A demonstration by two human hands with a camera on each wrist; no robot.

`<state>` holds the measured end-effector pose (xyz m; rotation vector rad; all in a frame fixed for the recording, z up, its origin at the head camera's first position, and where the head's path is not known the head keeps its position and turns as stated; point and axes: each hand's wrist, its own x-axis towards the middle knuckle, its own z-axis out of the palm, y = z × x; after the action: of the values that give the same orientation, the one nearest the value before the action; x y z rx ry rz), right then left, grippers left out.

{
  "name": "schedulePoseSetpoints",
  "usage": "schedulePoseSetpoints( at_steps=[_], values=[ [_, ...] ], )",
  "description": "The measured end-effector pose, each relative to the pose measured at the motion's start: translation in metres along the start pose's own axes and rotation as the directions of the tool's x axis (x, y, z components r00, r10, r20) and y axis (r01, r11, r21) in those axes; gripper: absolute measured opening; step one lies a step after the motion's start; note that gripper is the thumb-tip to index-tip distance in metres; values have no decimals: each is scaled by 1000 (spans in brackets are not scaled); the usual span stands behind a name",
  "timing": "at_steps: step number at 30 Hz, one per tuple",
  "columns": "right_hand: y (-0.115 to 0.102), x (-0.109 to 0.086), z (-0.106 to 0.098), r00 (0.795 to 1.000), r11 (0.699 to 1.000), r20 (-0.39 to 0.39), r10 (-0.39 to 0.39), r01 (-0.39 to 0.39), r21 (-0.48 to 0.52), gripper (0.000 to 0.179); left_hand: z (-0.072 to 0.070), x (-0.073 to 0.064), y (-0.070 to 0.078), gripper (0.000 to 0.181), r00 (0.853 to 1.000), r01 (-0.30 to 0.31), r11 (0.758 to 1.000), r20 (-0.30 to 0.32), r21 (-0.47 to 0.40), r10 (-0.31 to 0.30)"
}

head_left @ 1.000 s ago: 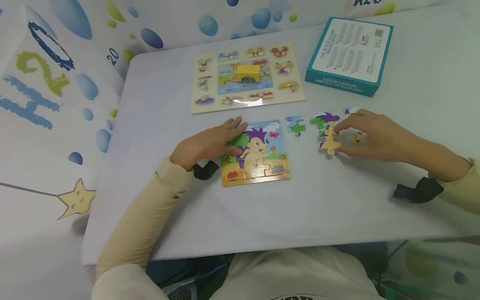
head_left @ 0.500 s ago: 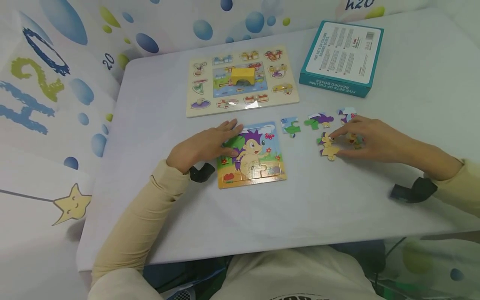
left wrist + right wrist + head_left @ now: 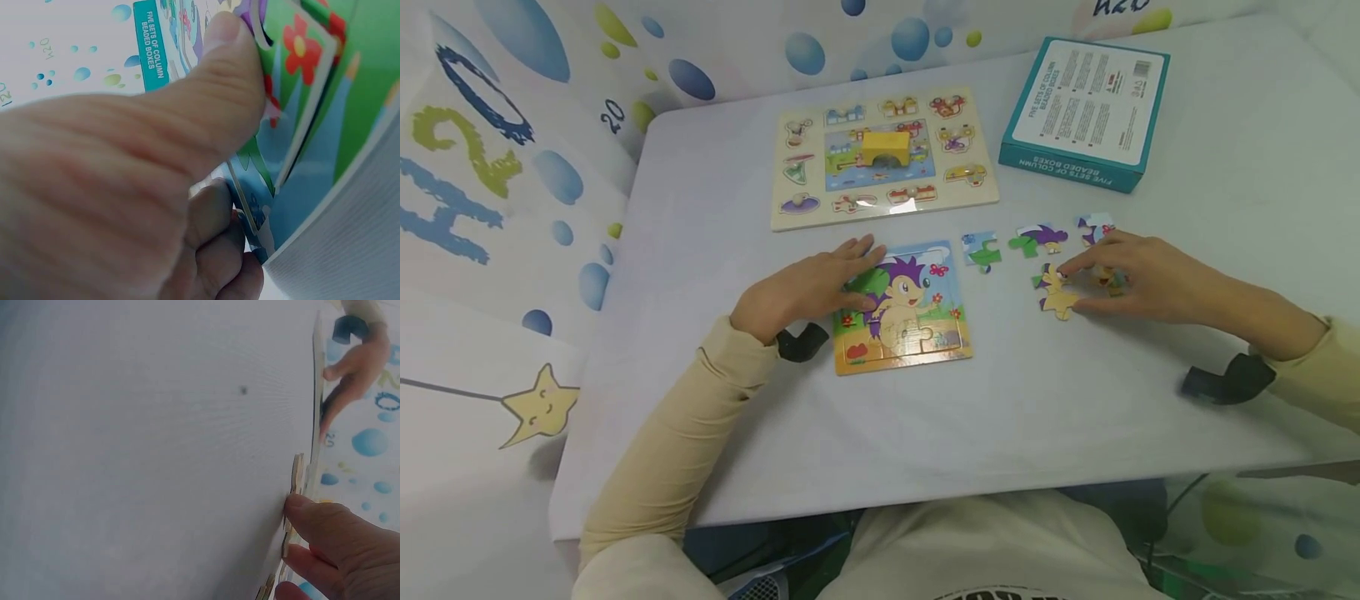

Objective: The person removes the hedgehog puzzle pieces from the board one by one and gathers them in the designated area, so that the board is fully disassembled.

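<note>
In the head view, my left hand rests over the upper left side of a square hedgehog jigsaw board. Its thumb lies on the picture face, as the left wrist view shows, and the other fingers are at the board's edge. To the right, my right hand pinches a pale yellow jigsaw piece between thumb and forefinger, low over the table. Loose pieces lie around it: a blue-and-green piece, a purple-and-green piece and a blue-and-white piece. Another piece is partly hidden under the right hand.
Behind the hedgehog board lies a wooden vehicle puzzle board with a yellow arched block on it. A teal-and-white box stands at the back right. White cloth covers the table, whose front edge is near the person's body.
The right hand has shifted slightly nearer the person with the yellow piece, opening a gap from the purple-and-green piece. More of the blue-and-white piece shows. The left hand stays on the board.
</note>
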<state>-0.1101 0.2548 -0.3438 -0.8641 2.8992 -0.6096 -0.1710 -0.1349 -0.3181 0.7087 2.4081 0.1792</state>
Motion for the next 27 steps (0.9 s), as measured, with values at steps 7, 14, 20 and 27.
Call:
schedulePoseSetpoints(
  at_steps=[7, 14, 20, 27],
  values=[
    [-2, 4, -4, 996, 999, 77, 53, -53, 8, 45, 0, -4, -3, 79, 1000, -6, 1000, 9, -14, 6],
    [-11, 15, -19, 993, 998, 103, 56, -57, 6, 40, -2, -2, -4, 78, 999, -45, 999, 25, -24, 46],
    [-46, 47, -15, 983, 1000, 180, 16, -19, 15, 29, -5, -4, -7, 71, 997, -63, 997, 49, -47, 65],
    [-89, 83, 6, 953, 991, 272, -132, 129, 31, 22, -4, -3, -8, 69, 996, -61, 997, 55, -47, 64]
  ],
)
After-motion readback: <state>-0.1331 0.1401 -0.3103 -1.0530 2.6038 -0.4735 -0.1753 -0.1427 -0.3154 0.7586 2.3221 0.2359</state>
